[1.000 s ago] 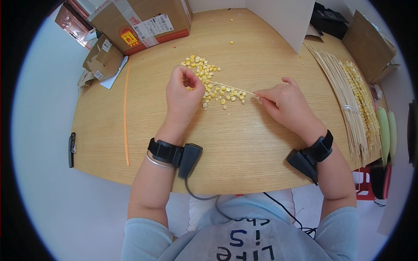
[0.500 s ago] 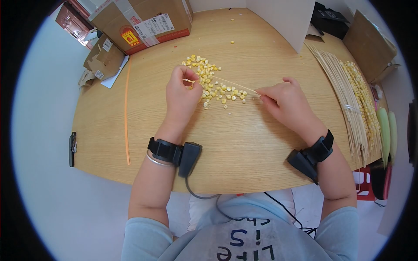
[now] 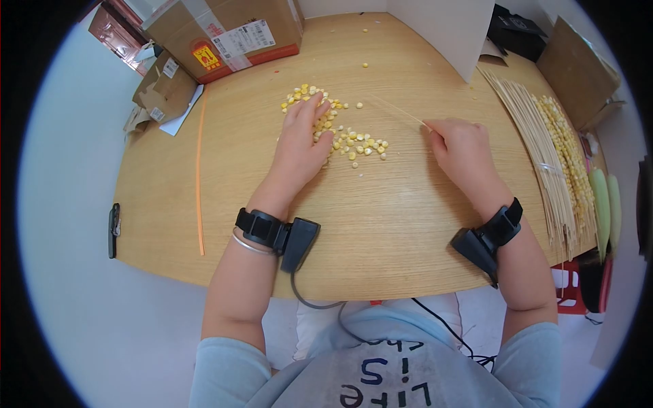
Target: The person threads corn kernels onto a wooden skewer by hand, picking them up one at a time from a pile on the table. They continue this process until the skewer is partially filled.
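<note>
A pile of loose yellow corn kernels (image 3: 358,141) is scattered over the wooden table in front of me. My left hand (image 3: 299,139) rests over the left part of the pile, fingers apart and thumb spread away, with kernels visible in the gap and no object held. To the right of the pile, my right hand (image 3: 461,146) pinches the end of a thin wooden skewer (image 3: 405,113). The skewer points up and to the left, above the tabletop; its far end is faint, and I cannot see a kernel on it.
At the right lie a bundle of bare skewers (image 3: 527,129), skewers threaded with corn kernels (image 3: 561,146) and corn cobs (image 3: 600,204). Cardboard boxes (image 3: 228,41) stand at the back left. An orange strip (image 3: 200,183) runs along the table's left side. Cables hang from my wrist devices.
My left hand has gone from pinching near the skewer's far end to lying spread over the kernels. My right hand has moved slightly right and up, carrying the skewer away from the pile.
</note>
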`<state>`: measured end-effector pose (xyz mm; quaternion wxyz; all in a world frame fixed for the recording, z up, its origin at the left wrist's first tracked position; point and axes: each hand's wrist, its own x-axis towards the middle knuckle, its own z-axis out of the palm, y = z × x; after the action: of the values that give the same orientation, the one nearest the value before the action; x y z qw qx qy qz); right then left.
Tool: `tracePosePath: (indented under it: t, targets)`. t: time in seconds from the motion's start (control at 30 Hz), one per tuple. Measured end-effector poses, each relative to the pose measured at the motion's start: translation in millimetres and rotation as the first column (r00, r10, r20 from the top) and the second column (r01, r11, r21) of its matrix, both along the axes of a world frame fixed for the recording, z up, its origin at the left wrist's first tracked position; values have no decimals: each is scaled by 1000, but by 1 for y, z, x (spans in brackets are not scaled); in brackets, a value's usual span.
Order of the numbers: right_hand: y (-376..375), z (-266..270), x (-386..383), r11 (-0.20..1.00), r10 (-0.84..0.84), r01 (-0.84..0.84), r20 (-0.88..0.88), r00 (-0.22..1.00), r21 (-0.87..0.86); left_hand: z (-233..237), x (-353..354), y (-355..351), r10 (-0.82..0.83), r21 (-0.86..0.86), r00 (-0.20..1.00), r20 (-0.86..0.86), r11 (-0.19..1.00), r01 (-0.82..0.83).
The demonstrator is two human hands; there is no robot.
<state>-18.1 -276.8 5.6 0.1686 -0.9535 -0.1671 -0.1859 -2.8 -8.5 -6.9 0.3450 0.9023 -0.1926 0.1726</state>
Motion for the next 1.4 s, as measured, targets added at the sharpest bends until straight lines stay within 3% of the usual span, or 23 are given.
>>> tracePosePath:
  t: [0.07, 0.2, 0.27, 0.37, 0.67, 0.9, 1.3, 1.4]
  targets:
    - [1, 1, 1, 995, -55, 54, -5, 998, -84, 0, 0, 0, 4, 19, 1000, -3, 1000, -4]
    - [5, 5, 1, 996, -26, 23, -32, 999, -88, -1, 3, -1, 7, -20, 995, -96, 1000, -9]
    - [5, 5, 0, 995, -4, 0, -41, 999, -104, -8, 4, 2, 59, 118, 997, 50, 991, -65]
    - [5, 6, -1, 996, 35, -41, -66, 997, -79, -10, 3, 3, 112, 138, 988, 102, 982, -126]
    - [9, 10, -8, 974, 226, -226, -45, 973, 4, -6, 0, 2, 173, 140, 982, 76, 973, -183]
    - [6, 13, -8, 993, 108, -113, -102, 989, -43, -11, 3, 3, 170, 119, 982, 86, 976, -180]
    - [6, 17, -10, 971, 238, -238, -97, 966, 9, -8, 1, 0, 162, 126, 984, 71, 977, -170]
    - [6, 19, -10, 969, 247, -247, -85, 965, 17, -7, 2, -1, 194, 60, 980, 39, 979, -196]
